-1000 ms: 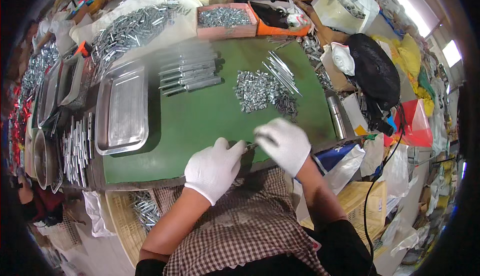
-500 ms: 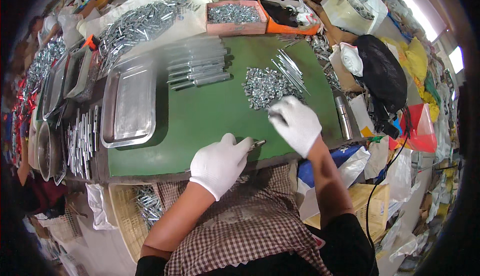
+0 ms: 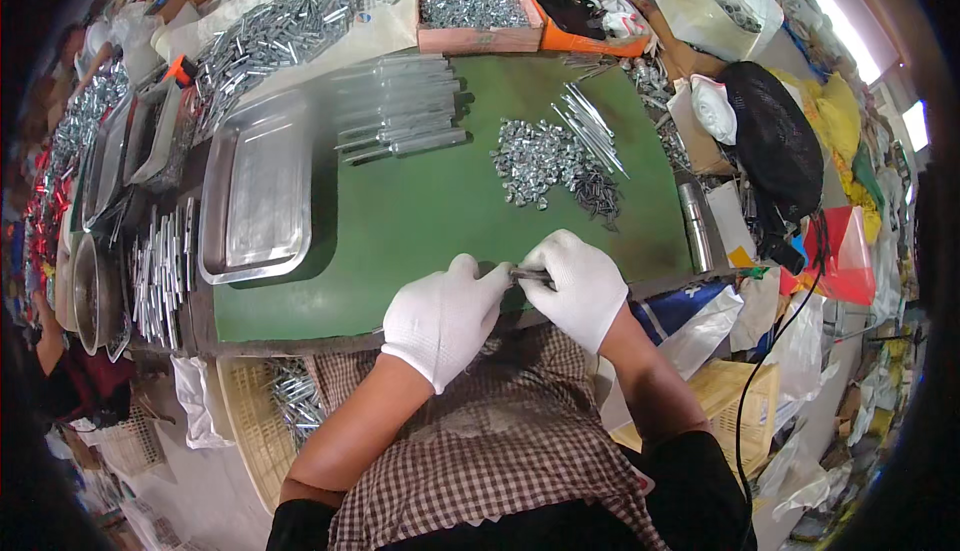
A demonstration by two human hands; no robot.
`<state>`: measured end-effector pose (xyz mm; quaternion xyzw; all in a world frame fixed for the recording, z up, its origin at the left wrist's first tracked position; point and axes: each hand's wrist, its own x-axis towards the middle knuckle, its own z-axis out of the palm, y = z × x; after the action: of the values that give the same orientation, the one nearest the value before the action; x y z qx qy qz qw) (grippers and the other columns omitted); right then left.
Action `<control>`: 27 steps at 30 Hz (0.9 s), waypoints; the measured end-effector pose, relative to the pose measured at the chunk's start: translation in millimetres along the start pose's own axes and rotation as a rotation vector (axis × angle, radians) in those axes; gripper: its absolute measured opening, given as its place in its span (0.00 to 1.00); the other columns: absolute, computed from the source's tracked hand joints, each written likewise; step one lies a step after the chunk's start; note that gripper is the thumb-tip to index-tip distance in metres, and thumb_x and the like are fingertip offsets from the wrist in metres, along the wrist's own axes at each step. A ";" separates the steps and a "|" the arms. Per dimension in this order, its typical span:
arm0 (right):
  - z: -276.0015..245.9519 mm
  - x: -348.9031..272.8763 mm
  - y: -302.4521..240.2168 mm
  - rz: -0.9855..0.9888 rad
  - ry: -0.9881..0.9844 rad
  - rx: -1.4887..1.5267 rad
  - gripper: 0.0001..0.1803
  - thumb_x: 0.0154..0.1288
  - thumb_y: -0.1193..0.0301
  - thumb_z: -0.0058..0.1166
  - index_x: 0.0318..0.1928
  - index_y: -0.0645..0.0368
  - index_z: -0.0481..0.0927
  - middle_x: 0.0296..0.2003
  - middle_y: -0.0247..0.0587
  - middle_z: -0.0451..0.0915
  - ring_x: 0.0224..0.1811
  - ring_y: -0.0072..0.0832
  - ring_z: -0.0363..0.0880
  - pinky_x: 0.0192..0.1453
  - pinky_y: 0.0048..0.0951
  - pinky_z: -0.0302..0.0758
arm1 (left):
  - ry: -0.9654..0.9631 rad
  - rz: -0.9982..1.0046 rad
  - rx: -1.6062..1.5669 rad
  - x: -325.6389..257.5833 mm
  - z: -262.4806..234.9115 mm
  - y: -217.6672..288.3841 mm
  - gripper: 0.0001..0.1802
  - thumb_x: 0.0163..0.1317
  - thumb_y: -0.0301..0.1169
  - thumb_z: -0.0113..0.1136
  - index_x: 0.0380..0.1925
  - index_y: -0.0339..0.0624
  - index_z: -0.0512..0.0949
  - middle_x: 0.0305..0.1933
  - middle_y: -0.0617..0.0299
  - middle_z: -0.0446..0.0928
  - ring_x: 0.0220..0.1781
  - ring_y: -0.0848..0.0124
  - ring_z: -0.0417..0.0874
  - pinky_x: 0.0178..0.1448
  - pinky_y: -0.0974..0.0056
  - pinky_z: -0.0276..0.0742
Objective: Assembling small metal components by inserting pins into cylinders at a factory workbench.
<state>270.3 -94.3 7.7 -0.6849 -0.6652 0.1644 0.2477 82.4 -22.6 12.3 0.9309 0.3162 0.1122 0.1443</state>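
Both my hands wear white gloves and meet near the front edge of the green work mat. My left hand is closed on a small metal rod, most of it hidden inside the glove. The fingers of my right hand pinch the rod's other end; whether they also hold a smaller part I cannot tell. Beyond my right hand lie a pile of small silver metal fittings, a heap of dark screws and several thin pointed rods.
A shallow steel tray stands at the left, beside a row of pointed metal tubes. More rods lie farther left. A pink box of small parts is at the back. A steel cylinder lies at the right edge.
My right hand has come back from the pile of small parts to the rod at my left fingertips. The dark screws it covered now show. The view has shifted slightly.
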 end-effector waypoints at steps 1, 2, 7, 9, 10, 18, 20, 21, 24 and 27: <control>-1.4 2.1 -3.3 0.041 -0.024 -0.020 0.08 0.60 0.67 0.60 0.38 0.55 0.82 0.38 0.47 0.79 0.39 0.47 0.81 0.44 0.45 0.78 | -0.014 0.002 0.016 -0.1 0.6 -0.7 0.10 0.65 0.37 0.60 0.45 0.55 0.82 0.33 0.57 0.75 0.27 0.56 0.82 0.30 0.52 0.79; -2.7 3.6 -7.2 0.083 -0.048 -0.041 0.08 0.59 0.67 0.61 0.37 0.56 0.83 0.37 0.48 0.80 0.39 0.48 0.81 0.45 0.45 0.78 | -0.016 -0.001 0.017 -0.6 0.7 -1.3 0.10 0.65 0.37 0.60 0.45 0.55 0.82 0.33 0.57 0.75 0.27 0.56 0.82 0.30 0.52 0.79; -9.5 11.7 -16.9 0.078 -0.137 -0.176 0.08 0.59 0.68 0.59 0.35 0.59 0.81 0.36 0.50 0.79 0.40 0.50 0.81 0.46 0.47 0.77 | -0.066 0.031 0.068 -0.7 2.4 -1.2 0.11 0.63 0.34 0.59 0.45 0.57 0.81 0.32 0.57 0.74 0.27 0.55 0.82 0.29 0.52 0.79; -13.3 15.6 -10.8 0.066 -0.171 -0.159 0.08 0.59 0.68 0.60 0.35 0.59 0.80 0.36 0.50 0.79 0.40 0.50 0.81 0.46 0.48 0.77 | -0.074 0.040 0.074 -2.1 0.9 -1.1 0.13 0.63 0.33 0.59 0.48 0.57 0.80 0.33 0.56 0.74 0.27 0.54 0.82 0.30 0.51 0.80; -15.0 16.4 -8.1 0.070 -0.215 -0.122 0.09 0.61 0.67 0.58 0.37 0.59 0.79 0.37 0.52 0.79 0.41 0.52 0.81 0.47 0.49 0.77 | -0.080 0.046 0.078 -2.5 0.9 -0.6 0.15 0.63 0.32 0.58 0.50 0.57 0.80 0.33 0.56 0.74 0.28 0.53 0.82 0.30 0.51 0.80; -3.7 9.9 -2.4 0.016 0.161 0.463 0.14 0.71 0.62 0.53 0.39 0.61 0.77 0.30 0.40 0.75 0.29 0.36 0.76 0.35 0.38 0.75 | -0.145 0.020 0.021 0.5 -7.3 1.8 0.21 0.64 0.31 0.54 0.58 0.58 0.76 0.34 0.52 0.75 0.29 0.50 0.83 0.32 0.48 0.81; 9.9 15.2 4.0 0.193 0.187 1.501 0.21 0.76 0.54 0.46 0.35 0.60 0.76 0.21 0.32 0.66 0.19 0.24 0.61 0.24 0.28 0.61 | -0.158 0.019 0.035 2.3 -8.2 1.6 0.22 0.64 0.31 0.54 0.59 0.59 0.76 0.34 0.51 0.76 0.29 0.49 0.83 0.32 0.47 0.81; 19.6 21.2 -2.7 0.185 0.358 1.705 0.28 0.78 0.49 0.37 0.29 0.59 0.73 0.16 0.29 0.57 0.15 0.20 0.51 0.20 0.25 0.49 | -0.170 0.018 0.034 3.3 -7.7 1.5 0.21 0.65 0.32 0.53 0.59 0.60 0.76 0.34 0.51 0.75 0.28 0.49 0.83 0.32 0.47 0.81; 41.9 27.8 5.5 0.054 0.379 1.867 0.31 0.79 0.48 0.35 0.24 0.58 0.69 0.14 0.27 0.54 0.14 0.20 0.50 0.20 0.26 0.50 | -0.178 0.001 0.037 4.0 -6.8 3.0 0.20 0.67 0.34 0.53 0.59 0.61 0.77 0.33 0.52 0.75 0.28 0.50 0.83 0.31 0.47 0.80; 44.7 29.0 1.9 0.001 0.394 1.832 0.29 0.80 0.52 0.37 0.24 0.58 0.68 0.15 0.28 0.56 0.14 0.20 0.52 0.20 0.26 0.51 | -0.174 -0.016 0.031 3.2 -5.5 2.9 0.16 0.69 0.36 0.53 0.55 0.60 0.78 0.32 0.52 0.75 0.27 0.51 0.82 0.31 0.48 0.80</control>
<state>248.8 -60.1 -27.1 -0.2387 -0.2224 0.5054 0.7988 84.8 -21.8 18.8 0.9367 0.3116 0.0248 0.1576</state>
